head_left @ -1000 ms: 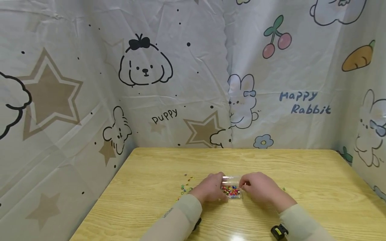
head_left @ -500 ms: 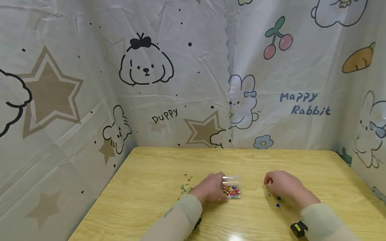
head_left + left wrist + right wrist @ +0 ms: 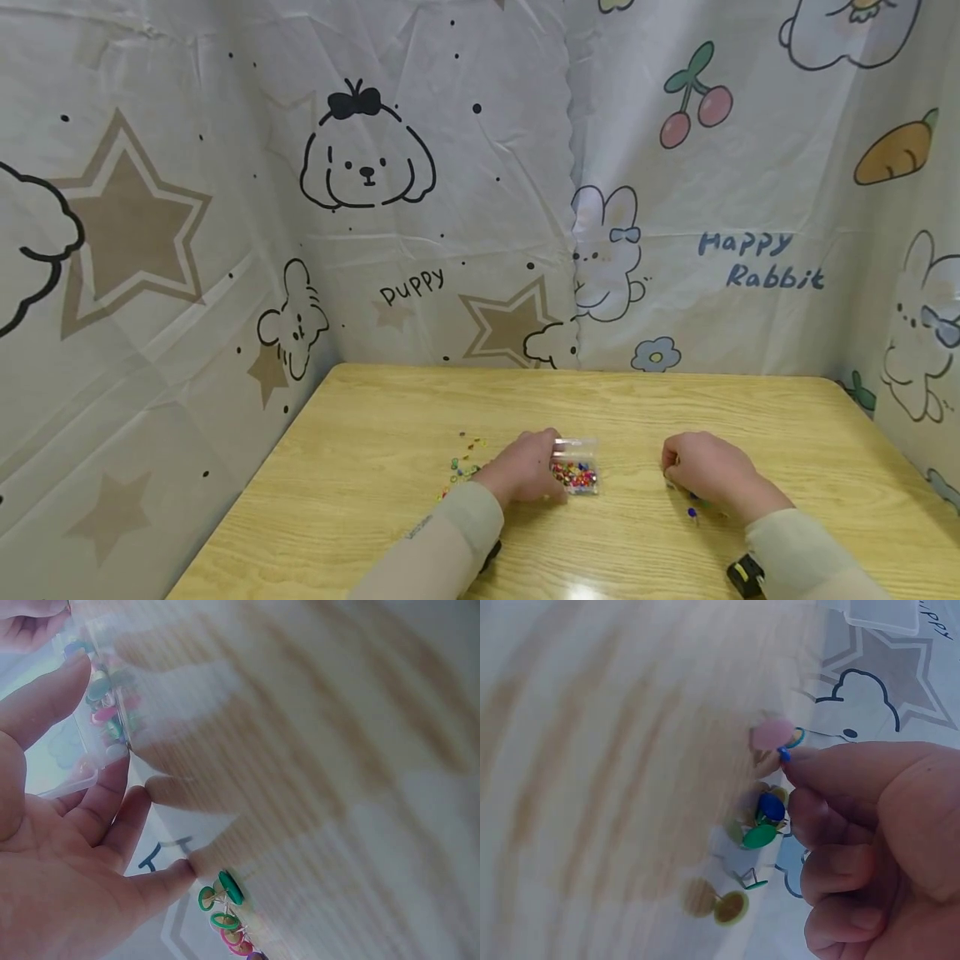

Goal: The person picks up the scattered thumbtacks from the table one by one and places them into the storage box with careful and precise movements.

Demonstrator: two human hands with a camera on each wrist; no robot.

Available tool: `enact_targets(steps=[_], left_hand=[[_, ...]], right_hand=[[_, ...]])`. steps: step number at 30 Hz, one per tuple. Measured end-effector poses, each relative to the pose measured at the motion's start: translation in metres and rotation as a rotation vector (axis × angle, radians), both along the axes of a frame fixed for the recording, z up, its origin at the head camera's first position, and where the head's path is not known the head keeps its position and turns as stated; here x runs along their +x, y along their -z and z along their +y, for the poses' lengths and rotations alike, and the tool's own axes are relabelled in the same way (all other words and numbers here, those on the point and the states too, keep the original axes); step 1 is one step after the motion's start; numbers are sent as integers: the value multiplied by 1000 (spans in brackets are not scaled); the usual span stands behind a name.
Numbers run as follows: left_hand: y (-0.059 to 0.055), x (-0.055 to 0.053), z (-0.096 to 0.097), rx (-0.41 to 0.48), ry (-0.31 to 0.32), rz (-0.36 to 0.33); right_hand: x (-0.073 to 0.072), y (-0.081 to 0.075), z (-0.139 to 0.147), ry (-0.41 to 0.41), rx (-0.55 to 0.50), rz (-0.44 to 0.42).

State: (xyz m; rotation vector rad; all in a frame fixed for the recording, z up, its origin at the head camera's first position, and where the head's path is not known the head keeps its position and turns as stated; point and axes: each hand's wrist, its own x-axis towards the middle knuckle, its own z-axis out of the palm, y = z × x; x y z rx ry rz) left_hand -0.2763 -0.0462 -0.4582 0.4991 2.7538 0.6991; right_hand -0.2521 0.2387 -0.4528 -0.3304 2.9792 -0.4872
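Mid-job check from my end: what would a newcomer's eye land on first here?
Probably the pale cloth behind the table, with its large puppy face and "Happy Rabbit" lettering. Next, the bright red-and-multicoloured tacks inside the clear box that the left hand holds on the table. Then the right hand, fingers curled, beside a few loose tacks to the box's right.
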Motion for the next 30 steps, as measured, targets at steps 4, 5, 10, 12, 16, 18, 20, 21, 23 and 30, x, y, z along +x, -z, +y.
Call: enact_targets(steps=[4,5,10,12,16,18,20,21,23,30], left_hand=[[-1,0,0,4,1,1],[-1,-1,0,3,0,1],[-1,-1,0,-3,-5,-3],[-1,0,1,-5,-3,-1],[-1,0,0,-8,5,12],[-2,0,0,-9,8,17],[-2,0,1,-11,8,19],[-2,-1,1,-13,7,20],[-1,-1,1,-15,6,21],[0,-2,1,-8,9,21]], right_hand=[[-1,2,0,-5,16,24],[-1,2,-1,-3,19,29],[1,1,-6,-6,24,74],[2,-1,-11,-20,9,97],[5,-6,-25,-51,-57,111],[7,-8,-34,-72,-80,114],[9,-9,-42,-100,-92,117],[10,-9,-47,-110,-95,115],[11,-8,-55,-137,-101,113],[11,-4,-76,-193,-88,155]])
